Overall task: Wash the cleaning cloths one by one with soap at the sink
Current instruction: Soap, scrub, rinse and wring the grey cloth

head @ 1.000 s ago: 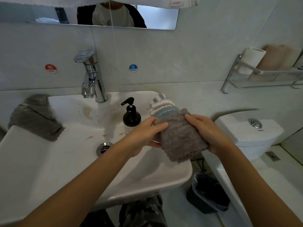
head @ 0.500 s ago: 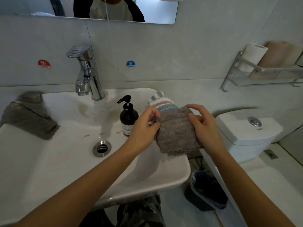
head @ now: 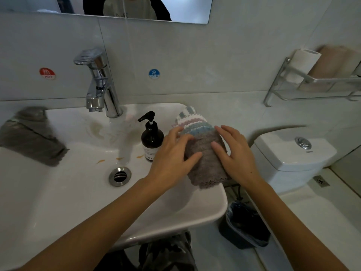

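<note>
A folded grey cloth (head: 205, 165) lies on top of a stack of coloured cloths (head: 192, 121) at the right rim of the white sink (head: 58, 202). My left hand (head: 172, 155) rests on the grey cloth's left side with straight fingers. My right hand (head: 234, 153) lies flat on its right side. A dark soap pump bottle (head: 151, 137) stands just left of the stack. Another grey cloth (head: 29, 135) lies on the sink's left rim. The chrome tap (head: 99, 85) is behind the basin, with no water running.
A drain (head: 119, 176) sits in the basin's middle, with orange stains near it. A white toilet cistern (head: 293, 153) is to the right, a dark bin (head: 246, 225) below it. A metal wall shelf (head: 316, 81) holds rolls and towels.
Both hands went from pinching the grey cloth in the air to lying flat on it, and the cloth now lies on the stack.
</note>
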Tool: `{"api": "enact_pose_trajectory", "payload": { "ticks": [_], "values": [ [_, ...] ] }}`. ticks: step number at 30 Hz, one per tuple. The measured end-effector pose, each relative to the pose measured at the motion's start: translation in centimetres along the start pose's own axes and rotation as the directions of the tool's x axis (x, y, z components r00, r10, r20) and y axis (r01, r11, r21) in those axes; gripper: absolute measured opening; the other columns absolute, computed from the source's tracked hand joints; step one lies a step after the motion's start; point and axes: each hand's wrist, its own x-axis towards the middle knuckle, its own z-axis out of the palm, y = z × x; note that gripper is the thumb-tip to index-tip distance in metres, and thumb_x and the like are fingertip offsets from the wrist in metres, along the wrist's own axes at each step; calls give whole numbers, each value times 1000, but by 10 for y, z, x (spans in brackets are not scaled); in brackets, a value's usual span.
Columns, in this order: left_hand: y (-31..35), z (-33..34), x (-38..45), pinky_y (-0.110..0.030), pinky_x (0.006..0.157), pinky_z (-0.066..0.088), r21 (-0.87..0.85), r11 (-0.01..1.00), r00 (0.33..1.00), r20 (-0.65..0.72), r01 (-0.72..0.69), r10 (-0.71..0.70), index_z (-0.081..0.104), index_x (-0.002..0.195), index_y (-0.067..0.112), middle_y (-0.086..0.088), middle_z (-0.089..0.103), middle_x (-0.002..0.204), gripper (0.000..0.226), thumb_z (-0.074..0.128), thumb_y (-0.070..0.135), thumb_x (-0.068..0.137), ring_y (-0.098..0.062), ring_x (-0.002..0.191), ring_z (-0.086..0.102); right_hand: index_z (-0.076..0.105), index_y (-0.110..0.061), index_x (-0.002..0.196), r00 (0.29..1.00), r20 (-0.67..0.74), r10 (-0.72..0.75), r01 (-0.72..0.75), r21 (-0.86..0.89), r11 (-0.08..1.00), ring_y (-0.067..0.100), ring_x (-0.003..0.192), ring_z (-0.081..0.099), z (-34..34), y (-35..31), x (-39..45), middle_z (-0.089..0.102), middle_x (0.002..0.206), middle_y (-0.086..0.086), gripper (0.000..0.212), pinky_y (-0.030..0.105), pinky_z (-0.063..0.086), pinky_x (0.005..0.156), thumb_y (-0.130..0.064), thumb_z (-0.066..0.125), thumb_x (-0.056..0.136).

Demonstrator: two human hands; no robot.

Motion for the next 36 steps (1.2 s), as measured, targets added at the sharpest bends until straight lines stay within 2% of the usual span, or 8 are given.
{"api": "enact_pose_trajectory", "payload": {
  "ticks": [3, 6, 14, 18, 23, 28, 33, 36],
  "values": [
    [-4, 4, 4, -31, 120, 9, 142, 981, 978, 179, -134, 108, 5, 156, 19, 2, -8, 163, 87, 45, 62, 91, -12, 149, -2, 16, -34, 154, 971, 234, -46, 37, 44, 998, 0, 143, 14, 3, 4, -2, 13, 160, -14, 75, 21, 14, 112, -65, 34, 89],
    [-11, 18, 6, -33, 122, -6, 194, 972, 941, 333, -136, 65, -26, 148, 19, 3, -29, 157, 96, 32, 70, 90, -8, 145, -23, -7, -46, 146, 938, 343, -42, -8, 142, 990, -6, 146, -1, 9, 9, -7, -9, 158, -23, 68, 21, 7, 119, -67, 28, 92],
    [-16, 29, 8, -36, 121, -10, 245, 954, 932, 353, -171, 76, -33, 142, 16, -2, -31, 157, 96, 24, 72, 90, -11, 144, -28, -14, -49, 139, 923, 384, -39, -23, 156, 988, -4, 147, -7, 10, 11, -6, -15, 155, -21, 67, 25, 3, 123, -71, 21, 87],
    [-15, 19, 6, -38, 121, -11, 268, 949, 935, 350, -165, 64, -29, 146, 13, -5, -30, 158, 100, 27, 74, 89, -14, 145, -27, -4, -38, 146, 950, 303, -70, 81, -25, 996, 1, 145, -11, -1, 0, -4, -17, 155, -14, 74, 30, 1, 121, -72, 18, 84],
    [-12, -20, -17, -33, 120, -11, 224, 966, 918, 395, -130, 32, -21, 150, 16, -1, -29, 158, 95, 20, 73, 87, -12, 146, -24, 28, -31, 149, 957, 170, -235, 230, 49, 972, 7, 150, 7, -13, -43, -7, 12, 162, -7, 68, 29, 11, 119, -64, 33, 90],
    [-39, -85, -51, -30, 119, 6, 272, 948, 903, 429, -163, 32, 17, 154, 29, 9, 17, 160, 78, 34, 69, 90, -9, 146, 17, 49, -24, 142, 893, 243, -379, 352, 148, 924, 4, 134, 41, 6, -100, -6, 48, 147, -6, 70, 25, 32, 109, -69, 30, 93],
    [-98, -160, -71, -28, 101, 37, 350, 929, 951, 229, 120, -209, 42, 144, 30, 9, 50, 143, 69, 49, 67, 86, -13, 127, 49, 60, -18, 132, 832, 302, -465, 398, 259, 880, 7, 122, 52, 50, -152, 10, 61, 133, -4, 62, 18, 38, 99, -58, 32, 94],
    [-146, -197, -70, -34, 89, 46, 249, 913, 945, -37, 324, -325, 54, 135, 20, -8, 62, 125, 51, 65, 39, 89, -22, 99, 63, 62, -18, 130, 811, 383, -442, 338, 310, 889, 9, 116, 55, 80, -185, 28, 63, 130, -3, 60, 24, 42, 94, -58, 32, 96]
  ]
}}
